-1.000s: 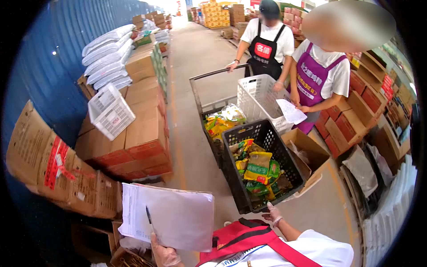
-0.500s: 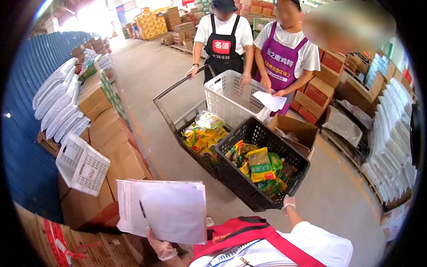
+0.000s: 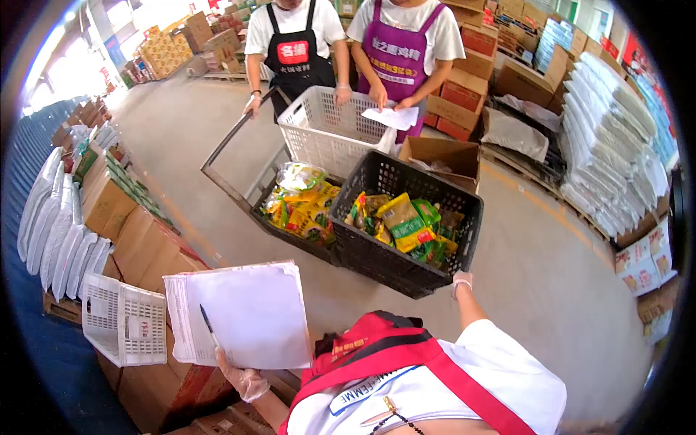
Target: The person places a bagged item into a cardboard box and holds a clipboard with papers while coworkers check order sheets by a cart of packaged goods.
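Your gloved left hand (image 3: 245, 380) grips a stack of papers (image 3: 243, 315) with a pen (image 3: 209, 328) low on your left, while your right hand (image 3: 461, 280) clasps the near rim of the black basket (image 3: 395, 250) of snack packets (image 3: 402, 225) ahead.

White tee, red apron—clear glove on left hand (image 3: 243, 380).

The two co-workers' heads are cut off by the top edge. The right hand (image 3: 461, 281) is mostly hidden behind the black basket (image 3: 406, 254). The left hand (image 3: 243, 380) is partly covered by the papers (image 3: 243, 315), whose print at lower left is too small to read.
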Demonstrator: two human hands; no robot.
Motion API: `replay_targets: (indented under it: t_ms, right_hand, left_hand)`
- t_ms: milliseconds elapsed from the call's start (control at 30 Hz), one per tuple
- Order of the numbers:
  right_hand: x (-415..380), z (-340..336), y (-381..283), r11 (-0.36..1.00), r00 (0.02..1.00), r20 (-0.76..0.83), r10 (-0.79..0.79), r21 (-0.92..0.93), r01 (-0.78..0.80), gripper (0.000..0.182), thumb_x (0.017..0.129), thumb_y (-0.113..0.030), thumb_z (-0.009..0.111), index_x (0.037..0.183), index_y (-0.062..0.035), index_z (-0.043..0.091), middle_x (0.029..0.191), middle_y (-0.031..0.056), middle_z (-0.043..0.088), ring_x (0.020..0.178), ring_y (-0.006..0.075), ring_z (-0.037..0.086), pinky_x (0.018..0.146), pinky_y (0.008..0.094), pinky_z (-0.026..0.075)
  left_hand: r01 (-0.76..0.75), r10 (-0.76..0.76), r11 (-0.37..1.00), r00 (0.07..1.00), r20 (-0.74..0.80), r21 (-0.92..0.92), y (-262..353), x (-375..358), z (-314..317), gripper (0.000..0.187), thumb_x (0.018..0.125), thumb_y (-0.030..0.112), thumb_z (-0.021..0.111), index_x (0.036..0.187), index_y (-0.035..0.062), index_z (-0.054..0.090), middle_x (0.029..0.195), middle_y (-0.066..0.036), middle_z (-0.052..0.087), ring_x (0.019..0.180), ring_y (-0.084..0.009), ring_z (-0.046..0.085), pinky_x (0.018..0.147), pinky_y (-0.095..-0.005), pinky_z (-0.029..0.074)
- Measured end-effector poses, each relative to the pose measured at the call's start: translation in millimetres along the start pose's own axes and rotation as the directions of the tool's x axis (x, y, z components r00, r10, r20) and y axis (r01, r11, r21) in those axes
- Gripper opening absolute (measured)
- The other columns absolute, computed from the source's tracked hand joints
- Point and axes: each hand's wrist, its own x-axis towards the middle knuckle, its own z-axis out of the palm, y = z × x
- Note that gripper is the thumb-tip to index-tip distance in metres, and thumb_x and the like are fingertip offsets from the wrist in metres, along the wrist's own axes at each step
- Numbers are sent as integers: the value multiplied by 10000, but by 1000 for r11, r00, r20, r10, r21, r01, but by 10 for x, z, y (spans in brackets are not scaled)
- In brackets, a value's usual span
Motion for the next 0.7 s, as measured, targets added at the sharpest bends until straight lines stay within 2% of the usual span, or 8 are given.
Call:
replay_targets:
  t_ms: [167, 300, 367, 467, 533, 567, 633, 700]
  right_hand:
    - [453, 84, 165, 978, 998, -18, -59, -201, 54, 352, 844, -154, 449, 1131, 36, 524, 1104, 209, 580, 947, 323, 589, 703, 451, 458]
    - [44, -14, -3, 988, 1000, 9, 2, -151, -1, 314, 874, -171, 476, 1130, 11, 461, 1017, 181, 594, 837, 305, 603, 647, 432, 462]
    - [-19, -57, -38, 987, 1000, 5, 13, -162, -12, 319, 885, -203, 440, 1141, -15, 466, 1063, 171, 577, 939, 296, 581, 735, 446, 442]
    - [410, 73, 191, 839, 984, 176, 6, -536, 91, 327, 894, -243, 376, 1142, -52, 471, 1116, 154, 555, 1040, 276, 526, 847, 440, 373]
    - [582, 162, 270, 659, 957, 287, 41, -728, 190, 340, 901, -269, 334, 1142, -76, 475, 1151, 142, 540, 1107, 263, 489, 922, 436, 327]
    - [458, 122, 200, 660, 957, 287, 40, -727, 190, 340, 901, -269, 334, 1142, -76, 475, 1151, 142, 540, 1107, 263, 489, 922, 436, 327]
    - [-194, -67, -106, 988, 994, 84, 74, -145, -61, 333, 900, -273, 343, 1139, -78, 470, 1157, 128, 540, 1085, 265, 494, 896, 423, 354]
    - [-40, -7, 0, 990, 994, 86, 72, -131, -61, 337, 897, -282, 352, 1139, -77, 469, 1155, 127, 540, 1084, 269, 494, 888, 424, 359]
  left_hand:
    - [180, -178, 984, 982, -66, 18, -61, 104, 198, 540, 779, 380, 654, 1210, 86, 515, 1205, -98, 533, 1075, -256, 504, 895, -437, 454]
    - [6, -9, 992, 1000, 26, 124, -211, 153, 207, 532, 759, 352, 677, 1195, 85, 527, 1167, -96, 558, 1036, -266, 533, 879, -452, 465]
    - [-35, 32, 986, 999, 25, 164, -216, 80, 325, 525, 759, 340, 678, 1193, 85, 528, 1160, -98, 563, 1027, -266, 540, 875, -449, 469]
    - [143, -146, 988, 987, 71, 50, -254, 66, 353, 501, 770, 316, 666, 1189, 78, 528, 1159, -95, 565, 1033, -262, 541, 880, -447, 468]
    - [-324, 260, 888, 939, 224, 325, -342, 68, 183, 512, 763, 307, 667, 1198, 80, 521, 1182, -95, 552, 1056, -268, 527, 883, -440, 467]
    - [-323, 260, 889, 939, 224, 325, -299, 105, 204, 512, 763, 307, 667, 1198, 80, 521, 1182, -95, 552, 1056, -268, 527, 883, -440, 467]
    - [101, -100, 993, 995, -9, 63, -210, 188, 205, 542, 754, 306, 671, 1218, 80, 506, 1208, -104, 528, 1086, -278, 504, 891, -443, 460]
    - [1, -7, 989, 999, 45, 150, -255, 127, 113, 546, 752, 310, 675, 1217, 77, 510, 1211, -107, 525, 1088, -274, 502, 892, -433, 458]
